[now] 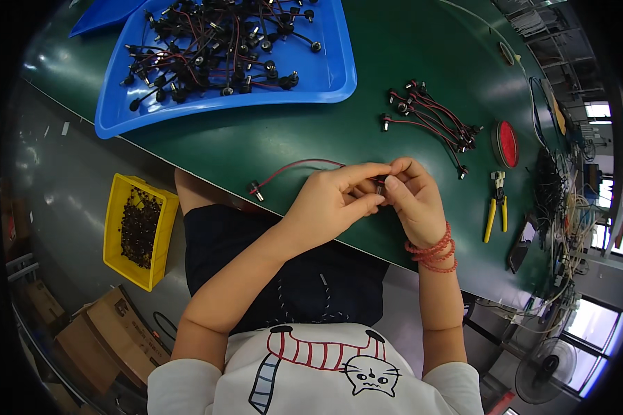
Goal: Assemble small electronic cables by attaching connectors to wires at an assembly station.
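Note:
Between them, my left hand (336, 200) and my right hand (415, 199) pinch one end of a short red-and-black cable (301, 162) over the green table. A small dark connector shows between the fingertips, mostly covered by them. From my left hand the cable arcs leftward to its other end, a black plug with a silver tip, lying near the table's front edge. Farther right, a loose bunch of similar cables (432, 117) lies on the table. Beyond my left hand stands a blue tray (228, 111) heaped with more such cables.
To the right are a round tin of red material (507, 144), yellow-handled pliers (493, 207) and a dark flat device (522, 243). A yellow bin (166, 242) of small dark parts stands on the floor at left, near cardboard boxes (107, 332). Black wiring (548, 187) crowds the far right.

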A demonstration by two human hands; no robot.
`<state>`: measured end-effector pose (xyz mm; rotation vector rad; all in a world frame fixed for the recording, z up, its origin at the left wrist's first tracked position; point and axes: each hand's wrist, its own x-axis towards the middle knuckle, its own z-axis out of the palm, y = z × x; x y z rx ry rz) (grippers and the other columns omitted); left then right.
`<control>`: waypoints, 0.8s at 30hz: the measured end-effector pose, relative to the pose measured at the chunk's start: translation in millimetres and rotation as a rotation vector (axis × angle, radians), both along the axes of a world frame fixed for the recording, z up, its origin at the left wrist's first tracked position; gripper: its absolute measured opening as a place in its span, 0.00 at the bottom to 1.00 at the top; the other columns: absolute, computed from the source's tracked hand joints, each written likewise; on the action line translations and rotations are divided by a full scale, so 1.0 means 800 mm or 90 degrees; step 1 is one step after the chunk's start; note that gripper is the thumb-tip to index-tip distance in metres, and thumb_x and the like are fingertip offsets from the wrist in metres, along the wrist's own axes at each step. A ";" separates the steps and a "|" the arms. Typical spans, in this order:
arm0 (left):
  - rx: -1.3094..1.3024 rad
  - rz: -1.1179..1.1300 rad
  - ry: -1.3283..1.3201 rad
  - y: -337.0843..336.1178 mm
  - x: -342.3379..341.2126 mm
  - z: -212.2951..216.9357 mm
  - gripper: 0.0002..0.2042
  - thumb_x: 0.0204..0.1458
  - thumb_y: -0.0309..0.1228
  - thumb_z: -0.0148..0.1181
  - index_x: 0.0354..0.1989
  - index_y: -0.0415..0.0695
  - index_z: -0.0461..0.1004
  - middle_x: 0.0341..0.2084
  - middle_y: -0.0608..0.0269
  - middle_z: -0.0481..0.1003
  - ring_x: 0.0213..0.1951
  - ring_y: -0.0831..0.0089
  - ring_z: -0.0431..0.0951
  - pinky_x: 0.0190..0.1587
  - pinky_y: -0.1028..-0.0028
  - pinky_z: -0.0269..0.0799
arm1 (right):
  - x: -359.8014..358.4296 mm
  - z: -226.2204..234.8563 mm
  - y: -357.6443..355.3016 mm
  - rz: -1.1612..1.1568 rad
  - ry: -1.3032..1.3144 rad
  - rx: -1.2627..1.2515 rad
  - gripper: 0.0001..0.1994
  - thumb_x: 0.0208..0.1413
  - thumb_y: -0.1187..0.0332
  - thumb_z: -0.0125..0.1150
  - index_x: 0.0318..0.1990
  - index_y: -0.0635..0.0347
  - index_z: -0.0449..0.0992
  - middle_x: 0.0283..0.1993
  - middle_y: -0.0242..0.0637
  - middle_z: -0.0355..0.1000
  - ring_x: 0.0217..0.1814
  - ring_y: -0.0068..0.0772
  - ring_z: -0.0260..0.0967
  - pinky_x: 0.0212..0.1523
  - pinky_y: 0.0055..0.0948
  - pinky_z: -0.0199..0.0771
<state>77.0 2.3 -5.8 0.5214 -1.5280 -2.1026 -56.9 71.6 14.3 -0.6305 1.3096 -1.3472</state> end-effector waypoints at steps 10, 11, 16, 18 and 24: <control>-0.112 -0.045 -0.048 0.008 0.006 0.018 0.20 0.43 0.20 0.49 0.48 0.40 0.60 0.22 0.58 0.72 0.24 0.77 0.73 0.26 0.82 0.69 | -0.005 0.011 0.015 -0.054 0.063 -0.048 0.10 0.44 0.77 0.51 0.36 0.65 0.62 0.30 0.32 0.64 0.30 0.18 0.62 0.31 0.14 0.63; -0.117 -0.058 -0.095 0.013 0.012 0.027 0.21 0.43 0.20 0.49 0.49 0.40 0.58 0.22 0.58 0.72 0.24 0.77 0.73 0.26 0.82 0.69 | -0.007 0.013 0.013 -0.079 0.065 -0.046 0.11 0.45 0.76 0.51 0.38 0.65 0.62 0.30 0.32 0.64 0.31 0.18 0.62 0.31 0.14 0.63; -0.312 -0.126 -0.021 0.026 0.046 0.052 0.20 0.39 0.21 0.54 0.45 0.40 0.63 0.19 0.62 0.72 0.21 0.76 0.72 0.24 0.80 0.68 | -0.076 0.041 0.016 -0.232 0.115 -0.135 0.10 0.48 0.75 0.48 0.39 0.68 0.66 0.33 0.35 0.66 0.33 0.19 0.63 0.31 0.13 0.64; -0.481 -0.058 -0.046 0.012 0.056 0.050 0.15 0.38 0.21 0.54 0.39 0.39 0.67 0.19 0.62 0.72 0.20 0.75 0.72 0.24 0.79 0.67 | -0.110 0.040 0.013 -0.267 0.164 -0.127 0.10 0.48 0.75 0.48 0.39 0.67 0.65 0.33 0.35 0.66 0.32 0.18 0.63 0.30 0.12 0.64; -0.558 0.300 -0.283 -0.070 0.085 0.066 0.06 0.39 0.26 0.53 0.28 0.40 0.71 0.21 0.58 0.71 0.21 0.68 0.71 0.23 0.76 0.65 | -0.179 -0.010 0.004 -0.198 0.566 0.030 0.10 0.46 0.72 0.52 0.37 0.67 0.68 0.32 0.32 0.67 0.33 0.18 0.63 0.34 0.15 0.62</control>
